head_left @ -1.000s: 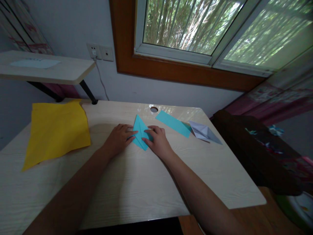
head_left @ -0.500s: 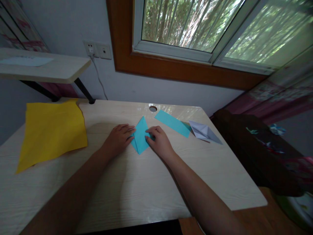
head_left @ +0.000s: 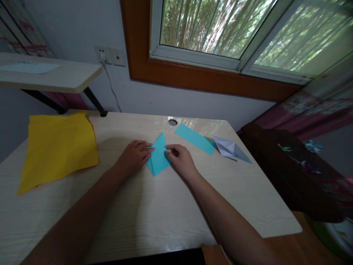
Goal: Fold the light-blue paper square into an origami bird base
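A folded sheet of turquoise paper [head_left: 159, 154] lies on the table between my hands, with a pointed tip at the top and creased flaps. My left hand [head_left: 137, 154] rests at its left edge, fingers stretched out and laid on the paper. At the right edge, my right hand [head_left: 180, 156] has thumb and forefinger pinched on the paper's flap. Part of the right edge is hidden behind those fingers. A turquoise paper strip [head_left: 194, 138] lies beyond my right hand. Beside the strip is a folded white paper boat [head_left: 227, 148].
A large yellow sheet [head_left: 60, 151] with uneven edges lies at the left on the pale wooden table [head_left: 165, 221]. Behind it stands a raised shelf [head_left: 74, 79] on black legs. A round cable hole [head_left: 173, 122] is near the back edge, below the window.
The turquoise folded paper has turned slightly, its lower tip shifting left. Its right side reaches out farther under my right hand, which has moved a little to the right. My left hand stays nearly still.
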Demonstrator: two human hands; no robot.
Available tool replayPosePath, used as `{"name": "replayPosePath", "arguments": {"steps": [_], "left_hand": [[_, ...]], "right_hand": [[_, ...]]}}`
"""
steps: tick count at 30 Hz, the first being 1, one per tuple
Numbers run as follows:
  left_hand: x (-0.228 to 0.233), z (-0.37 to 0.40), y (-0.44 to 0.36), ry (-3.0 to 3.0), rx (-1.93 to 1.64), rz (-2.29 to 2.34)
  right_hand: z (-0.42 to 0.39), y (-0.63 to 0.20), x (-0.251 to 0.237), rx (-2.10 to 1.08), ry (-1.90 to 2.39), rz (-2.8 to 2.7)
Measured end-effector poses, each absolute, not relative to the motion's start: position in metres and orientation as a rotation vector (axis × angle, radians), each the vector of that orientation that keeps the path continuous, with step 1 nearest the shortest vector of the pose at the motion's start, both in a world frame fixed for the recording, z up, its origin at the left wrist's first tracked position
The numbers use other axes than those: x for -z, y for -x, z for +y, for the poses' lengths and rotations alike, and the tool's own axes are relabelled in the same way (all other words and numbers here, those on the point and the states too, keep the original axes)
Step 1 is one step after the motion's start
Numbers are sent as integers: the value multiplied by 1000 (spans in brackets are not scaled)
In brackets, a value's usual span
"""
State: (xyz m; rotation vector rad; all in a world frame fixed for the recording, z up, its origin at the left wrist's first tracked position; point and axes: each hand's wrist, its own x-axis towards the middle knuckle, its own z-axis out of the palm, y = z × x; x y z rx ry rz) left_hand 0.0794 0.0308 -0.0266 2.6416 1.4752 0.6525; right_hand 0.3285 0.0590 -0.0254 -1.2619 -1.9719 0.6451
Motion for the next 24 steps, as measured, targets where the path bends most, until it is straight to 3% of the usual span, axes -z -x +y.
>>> {"name": "replayPosePath", "arguments": {"steps": [8,16,24], "left_hand": [[24,29,-81,-2666,-589,1490],[22,29,-82,-2663,-590,1493],[22,27,-84,-2658,-714,1482]], "right_hand": [[58,-328,26,-595,1260,-1960],[57,-327,31,-868,1200,-1825],[55,-325,24,-939,1050,-1766]]}}
